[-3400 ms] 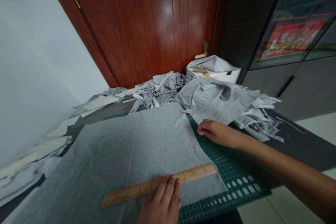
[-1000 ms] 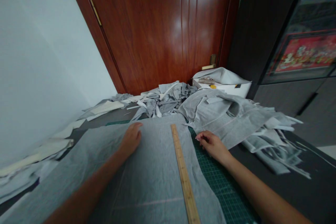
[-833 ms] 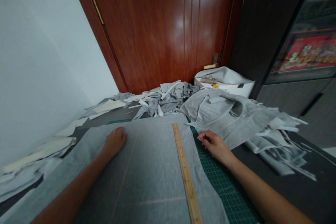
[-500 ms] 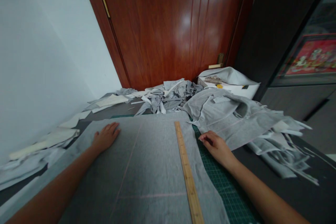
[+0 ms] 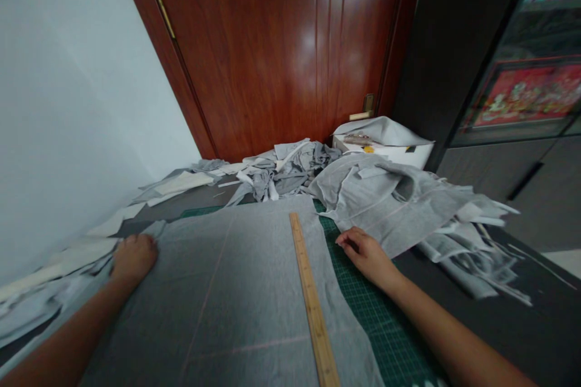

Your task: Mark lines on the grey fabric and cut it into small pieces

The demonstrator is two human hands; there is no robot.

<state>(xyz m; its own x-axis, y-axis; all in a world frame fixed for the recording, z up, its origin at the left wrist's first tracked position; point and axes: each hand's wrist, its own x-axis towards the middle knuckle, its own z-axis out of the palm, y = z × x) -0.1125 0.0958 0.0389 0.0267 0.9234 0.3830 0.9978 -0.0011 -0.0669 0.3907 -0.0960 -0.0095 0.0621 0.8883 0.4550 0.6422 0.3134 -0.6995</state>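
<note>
Left hand (image 5: 135, 257): fingers curled down over the cloth (image 5: 254, 278) at its far left corner, the fabric rumpled just beside them. Whether the grip is pinched on a fold cannot be told; the fingertips are hidden. Right hand (image 5: 363, 257): loosely curled, thumb near the fingers, over the mat (image 5: 372, 305) just right of the cloth. Whether it holds anything small cannot be told.

Cloth: lies mid-table (image 5: 544, 326), partly over the mat, reaching toward the near edge. Judged light, soft and limp; likely to crease or skew if pulled from one point, not fragile. Best hold: thumb and fingers at both far corners, with even tension.

Ruler (image 5: 310, 296): flat on the cloth's right part, pointing toward the table's far edge. Judged stiff, light, prone to slide with the fabric; best pinched along its long sides.

Further out: scraps (image 5: 290, 172) by the far edge, strips (image 5: 95, 251) along the left edge, cut pieces (image 5: 385, 217) toward the right.
</note>
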